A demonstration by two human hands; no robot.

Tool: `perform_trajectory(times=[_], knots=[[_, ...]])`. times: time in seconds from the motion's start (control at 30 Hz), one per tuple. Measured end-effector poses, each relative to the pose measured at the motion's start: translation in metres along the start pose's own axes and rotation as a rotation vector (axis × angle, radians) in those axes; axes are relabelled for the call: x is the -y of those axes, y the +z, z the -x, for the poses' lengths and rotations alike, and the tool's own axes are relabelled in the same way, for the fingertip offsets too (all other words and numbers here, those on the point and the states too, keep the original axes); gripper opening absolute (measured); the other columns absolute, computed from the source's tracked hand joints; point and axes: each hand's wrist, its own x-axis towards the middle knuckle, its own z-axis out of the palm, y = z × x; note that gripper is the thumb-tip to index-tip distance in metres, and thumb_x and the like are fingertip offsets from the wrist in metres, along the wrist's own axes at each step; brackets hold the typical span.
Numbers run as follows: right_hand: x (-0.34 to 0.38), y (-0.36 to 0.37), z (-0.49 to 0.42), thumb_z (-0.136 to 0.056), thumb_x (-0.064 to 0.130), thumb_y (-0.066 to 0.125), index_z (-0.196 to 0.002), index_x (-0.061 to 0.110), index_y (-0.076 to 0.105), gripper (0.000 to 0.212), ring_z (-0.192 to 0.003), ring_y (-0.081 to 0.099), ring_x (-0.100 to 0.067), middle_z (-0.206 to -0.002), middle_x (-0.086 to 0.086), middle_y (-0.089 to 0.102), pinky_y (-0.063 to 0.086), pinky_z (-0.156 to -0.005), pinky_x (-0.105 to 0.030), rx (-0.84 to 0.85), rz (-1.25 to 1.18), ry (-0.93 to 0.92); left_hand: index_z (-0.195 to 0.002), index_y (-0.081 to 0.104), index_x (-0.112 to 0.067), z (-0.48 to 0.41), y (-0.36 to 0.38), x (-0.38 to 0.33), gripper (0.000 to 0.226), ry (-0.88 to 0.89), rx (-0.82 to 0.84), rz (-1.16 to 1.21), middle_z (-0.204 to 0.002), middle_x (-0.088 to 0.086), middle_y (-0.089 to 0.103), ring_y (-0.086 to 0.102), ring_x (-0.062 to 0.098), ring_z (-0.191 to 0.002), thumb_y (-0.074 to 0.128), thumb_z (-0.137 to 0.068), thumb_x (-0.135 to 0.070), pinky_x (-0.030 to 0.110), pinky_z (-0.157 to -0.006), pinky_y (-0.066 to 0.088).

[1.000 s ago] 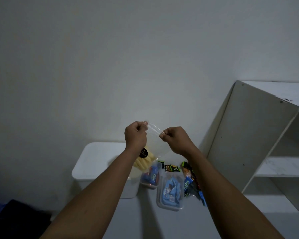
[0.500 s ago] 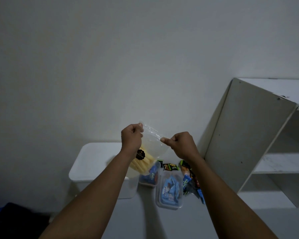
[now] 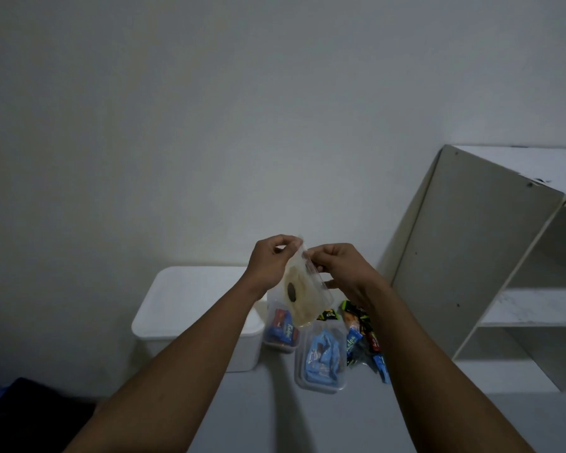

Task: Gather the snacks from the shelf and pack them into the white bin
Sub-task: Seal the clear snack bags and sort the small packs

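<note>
**Clear snack bag held up in both hands**

The left hand (image 3: 268, 263) and right hand (image 3: 343, 266) each pinch the top edge of a clear bag (image 3: 304, 299) of pale yellow snacks, each grip narrow on the plastic. Below it, on the grey surface, lie two clear tubs (image 3: 322, 358) of blue packets and some loose wrappers (image 3: 363, 331). The white bin (image 3: 190, 308) sits just left of them. The white shelf (image 3: 471, 256) stands farther right.

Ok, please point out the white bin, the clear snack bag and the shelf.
white bin (image 3: 190, 299), head view, on its top surface.
clear snack bag (image 3: 307, 299), head view, on its middle part.
shelf (image 3: 471, 256), head view, on its outer side panel.
</note>
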Motion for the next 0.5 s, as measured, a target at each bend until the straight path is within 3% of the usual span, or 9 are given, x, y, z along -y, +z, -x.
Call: perform_trajectory(times=[0.07,0.13,0.23,0.33,0.43,0.5], knots=[[-0.002,0.005,-0.003,-0.096,0.023,0.062,-0.094,0.008,0.075,0.021,-0.080,0.066,-0.016,-0.080,-0.005,0.070,0.054,-0.078,-0.044,-0.078,-0.019,-0.010,-0.110,0.070,-0.026,0.001,0.003,-0.002,0.027,0.012,-0.100,-0.062,-0.106,-0.010,0.063,0.061,0.010,-0.088,0.069,-0.089,-0.042,0.022,-0.078,0.051],[-0.001,0.009,-0.003,-0.096,0.021,0.061,-0.092,0.008,0.075,0.020,-0.078,0.066,-0.014,-0.078,-0.005,0.071,0.054,-0.079,-0.044,-0.131,-0.011,-0.024,-0.104,0.070,-0.022,0.004,0.005,-0.009,0.031,-0.047,-0.111,0.030,-0.095,-0.005,0.067,0.063,0.012,-0.078,0.072,-0.084,-0.046,0.031,-0.073,0.056],[0.000,0.015,-0.003,-0.097,0.017,0.059,-0.092,0.003,0.074,0.021,-0.072,0.066,-0.013,-0.080,-0.009,0.072,0.050,-0.065,-0.031,-0.162,0.013,-0.068,-0.093,0.072,-0.011,0.008,0.006,-0.018,0.020,-0.132,-0.032,0.181,-0.080,0.003,0.072,0.064,0.016,-0.065,0.076,-0.085,-0.028,0.038,-0.066,0.060],[0.002,0.019,-0.003,-0.098,0.013,0.058,-0.091,0.005,0.073,0.019,-0.061,0.065,-0.001,-0.076,-0.005,0.071,0.046,-0.052,-0.012,-0.185,0.015,-0.093,-0.093,0.074,-0.006,0.004,0.001,-0.016,0.007,-0.155,-0.052,0.208,-0.085,0.017,0.073,0.068,0.026,-0.071,0.070,-0.089,-0.009,0.045,-0.070,0.063],[0.002,0.022,-0.004,-0.097,0.010,0.058,-0.087,0.007,0.072,0.018,-0.055,0.063,0.003,-0.071,-0.002,0.070,0.044,-0.048,-0.010,-0.212,-0.004,-0.105,-0.098,0.072,-0.002,0.002,-0.002,-0.014,0.010,-0.175,-0.057,0.188,-0.094,0.025,0.071,0.070,0.029,-0.075,0.067,-0.090,-0.005,0.048,-0.073,0.062],[0.002,0.024,-0.005,-0.096,0.008,0.058,-0.088,0.005,0.073,0.016,-0.057,0.064,0.000,-0.073,-0.003,0.071,0.047,-0.054,-0.013,-0.242,-0.015,-0.115,-0.105,0.069,-0.003,0.004,-0.004,-0.016,0.016,-0.165,-0.020,0.175,-0.097,0.025,0.070,0.070,0.027,-0.076,0.065,-0.089,-0.002,0.047,-0.073,0.062]])
